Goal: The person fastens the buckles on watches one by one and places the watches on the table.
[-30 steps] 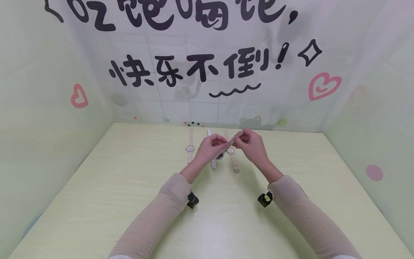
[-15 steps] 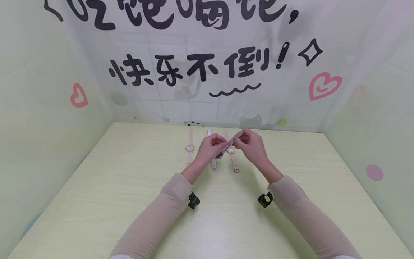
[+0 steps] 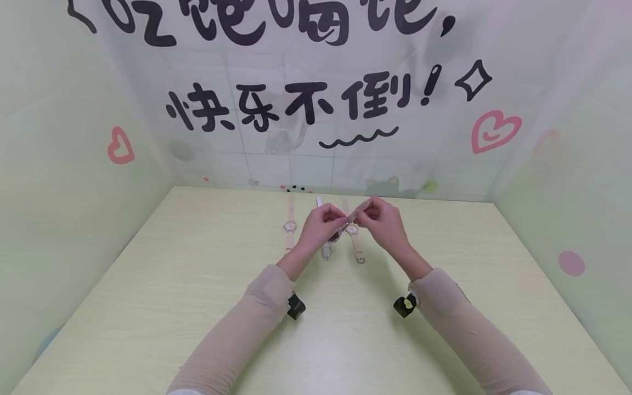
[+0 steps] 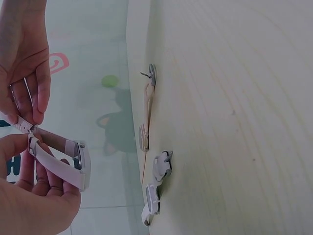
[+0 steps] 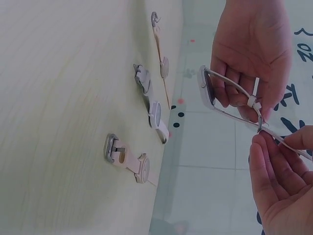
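My left hand (image 3: 318, 227) and right hand (image 3: 386, 222) hold a pale-strapped watch (image 4: 84, 164) with a rectangular case between them, raised above the table. Its strap forms a loop, the tail running through the buckle (image 5: 260, 126). Left fingers (image 5: 252, 105) pinch the band at the buckle and keeper. In the right wrist view, the right fingers (image 5: 266, 166) pinch the strap's tail just past the buckle. Behind the hands lie a white watch (image 5: 154, 115) and a pink watch (image 5: 142, 169) with a large buckle, both partly hidden in the head view.
Another pink watch (image 3: 289, 226) lies stretched out left of the white one. All three rest on the pale wood table (image 3: 316, 340) near its back edge. A printed curtain (image 3: 276, 164) stands behind, with side panels left and right.
Both hands stay almost in place at the buckle. The held watch's case has shifted very slightly beneath the left fingers.
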Action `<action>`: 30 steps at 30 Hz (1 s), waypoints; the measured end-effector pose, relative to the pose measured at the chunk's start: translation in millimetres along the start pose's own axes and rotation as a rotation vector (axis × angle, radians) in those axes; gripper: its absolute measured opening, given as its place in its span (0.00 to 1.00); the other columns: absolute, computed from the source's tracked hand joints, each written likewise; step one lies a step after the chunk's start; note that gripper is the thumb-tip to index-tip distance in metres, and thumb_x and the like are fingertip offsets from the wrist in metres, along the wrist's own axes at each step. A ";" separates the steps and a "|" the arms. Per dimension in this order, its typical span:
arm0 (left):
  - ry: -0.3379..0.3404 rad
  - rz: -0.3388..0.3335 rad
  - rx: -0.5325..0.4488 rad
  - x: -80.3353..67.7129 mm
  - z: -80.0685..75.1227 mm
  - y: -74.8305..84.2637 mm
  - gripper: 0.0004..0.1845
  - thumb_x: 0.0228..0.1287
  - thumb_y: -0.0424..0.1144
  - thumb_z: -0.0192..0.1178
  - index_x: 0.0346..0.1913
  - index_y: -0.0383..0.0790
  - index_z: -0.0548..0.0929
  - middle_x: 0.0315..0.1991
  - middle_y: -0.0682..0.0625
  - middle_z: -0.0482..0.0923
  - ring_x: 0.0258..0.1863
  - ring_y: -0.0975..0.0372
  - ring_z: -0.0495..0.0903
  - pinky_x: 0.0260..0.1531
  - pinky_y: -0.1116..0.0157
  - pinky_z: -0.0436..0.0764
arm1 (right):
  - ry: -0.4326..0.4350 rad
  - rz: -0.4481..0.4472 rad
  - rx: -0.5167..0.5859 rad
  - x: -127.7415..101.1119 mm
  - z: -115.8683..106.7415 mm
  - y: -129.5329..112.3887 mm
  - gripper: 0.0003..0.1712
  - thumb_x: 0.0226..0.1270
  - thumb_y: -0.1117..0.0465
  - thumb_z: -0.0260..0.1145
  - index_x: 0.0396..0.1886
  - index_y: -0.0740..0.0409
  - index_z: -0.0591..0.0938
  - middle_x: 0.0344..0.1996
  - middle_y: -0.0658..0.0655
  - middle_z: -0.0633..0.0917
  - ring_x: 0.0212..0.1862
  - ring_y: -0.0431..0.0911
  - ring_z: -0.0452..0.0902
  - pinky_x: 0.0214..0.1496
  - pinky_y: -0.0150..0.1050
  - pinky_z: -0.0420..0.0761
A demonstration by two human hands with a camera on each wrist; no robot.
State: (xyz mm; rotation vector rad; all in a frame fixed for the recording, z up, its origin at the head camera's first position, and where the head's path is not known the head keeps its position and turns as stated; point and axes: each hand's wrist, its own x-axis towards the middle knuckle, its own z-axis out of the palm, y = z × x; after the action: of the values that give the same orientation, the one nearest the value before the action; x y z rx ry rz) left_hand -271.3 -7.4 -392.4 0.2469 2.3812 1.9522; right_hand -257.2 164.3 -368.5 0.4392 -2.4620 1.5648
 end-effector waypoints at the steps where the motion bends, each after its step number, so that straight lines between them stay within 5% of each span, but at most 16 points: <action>1: 0.000 -0.001 -0.001 0.0 -0.1 0.0 0.07 0.68 0.35 0.63 0.44 0.36 0.82 0.38 0.43 0.86 0.28 0.65 0.79 0.29 0.71 0.79 | -0.001 0.000 0.001 0.0 0.1 0.0 0.07 0.72 0.65 0.62 0.39 0.68 0.79 0.39 0.67 0.89 0.42 0.56 0.88 0.42 0.31 0.87; 30: 0.014 -0.027 0.061 -0.8 -1.9 2.8 0.06 0.67 0.36 0.65 0.42 0.37 0.82 0.36 0.44 0.85 0.26 0.64 0.77 0.26 0.73 0.77 | -0.012 -0.022 -0.019 -1.2 3.0 -0.8 0.08 0.72 0.63 0.63 0.39 0.67 0.80 0.38 0.66 0.89 0.41 0.57 0.87 0.42 0.32 0.88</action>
State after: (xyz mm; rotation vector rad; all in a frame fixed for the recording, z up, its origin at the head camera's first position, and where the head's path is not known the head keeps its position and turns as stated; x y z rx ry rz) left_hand -270.5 -8.9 -389.4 0.2035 2.4424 1.8786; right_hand -255.8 161.5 -369.5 0.4722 -2.4697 1.5340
